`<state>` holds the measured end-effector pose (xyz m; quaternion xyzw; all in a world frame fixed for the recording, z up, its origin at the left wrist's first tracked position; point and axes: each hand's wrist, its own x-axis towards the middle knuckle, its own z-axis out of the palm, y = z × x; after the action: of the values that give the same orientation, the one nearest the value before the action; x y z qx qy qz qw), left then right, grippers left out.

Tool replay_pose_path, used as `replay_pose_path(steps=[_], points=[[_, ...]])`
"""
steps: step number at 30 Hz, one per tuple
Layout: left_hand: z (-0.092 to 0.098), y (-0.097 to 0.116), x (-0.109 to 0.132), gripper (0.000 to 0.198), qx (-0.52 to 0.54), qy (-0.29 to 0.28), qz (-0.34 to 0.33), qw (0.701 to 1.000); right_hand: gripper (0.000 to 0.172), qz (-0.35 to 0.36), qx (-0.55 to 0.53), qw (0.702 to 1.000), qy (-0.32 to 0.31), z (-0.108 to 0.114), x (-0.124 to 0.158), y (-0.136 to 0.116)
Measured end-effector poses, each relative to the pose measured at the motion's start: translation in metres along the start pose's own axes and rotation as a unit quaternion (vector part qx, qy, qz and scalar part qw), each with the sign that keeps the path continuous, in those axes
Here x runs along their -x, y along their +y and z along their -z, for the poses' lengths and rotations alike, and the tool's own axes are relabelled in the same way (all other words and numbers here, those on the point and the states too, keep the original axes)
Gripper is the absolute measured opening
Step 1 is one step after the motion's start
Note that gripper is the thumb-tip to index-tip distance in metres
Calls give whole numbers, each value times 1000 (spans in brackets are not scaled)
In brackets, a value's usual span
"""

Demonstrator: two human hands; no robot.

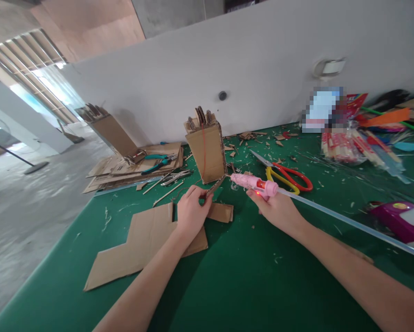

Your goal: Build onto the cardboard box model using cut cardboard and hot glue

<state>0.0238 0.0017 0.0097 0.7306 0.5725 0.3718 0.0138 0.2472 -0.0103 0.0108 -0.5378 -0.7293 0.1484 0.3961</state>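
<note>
My right hand (274, 207) grips a pink glue gun (253, 183), with a red light glowing on it and a long clear glue stick (334, 215) running out of its back. The nozzle points left, at the tip of a small cardboard strip (215, 185). Pinched in my left hand (194, 207) is the lower end of that strip. Just behind stands a cardboard hand model (207, 154) with short finger pieces on top and a red string down its front. Beneath and beside my left hand lie a cut cardboard sheet (143, 237) and a small cardboard piece (221, 212).
Scissors (290, 177) with red and yellow handles lie right of the model. Teal-handled pliers (156, 162) rest on stacked cardboard (106, 168) at left, near a second cardboard model (115, 133). A purple glue gun (397, 221) and packaged sticks (343, 145) are at right. Scraps litter the back.
</note>
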Motion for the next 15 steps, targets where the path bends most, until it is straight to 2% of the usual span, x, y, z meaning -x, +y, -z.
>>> replay_pose_path(steps=[3, 9, 15], points=[[1, 1, 0, 16, 0, -1, 3, 1000, 38, -21, -2, 1000, 9, 0, -1, 0], [3, 3, -1, 19, -4, -5, 11, 1000, 42, -157, -95, 983, 20, 3, -12, 12], [2, 2, -2, 20, -2, -3, 15, 1000, 47, -203, -131, 968, 73, 14, -24, 31]])
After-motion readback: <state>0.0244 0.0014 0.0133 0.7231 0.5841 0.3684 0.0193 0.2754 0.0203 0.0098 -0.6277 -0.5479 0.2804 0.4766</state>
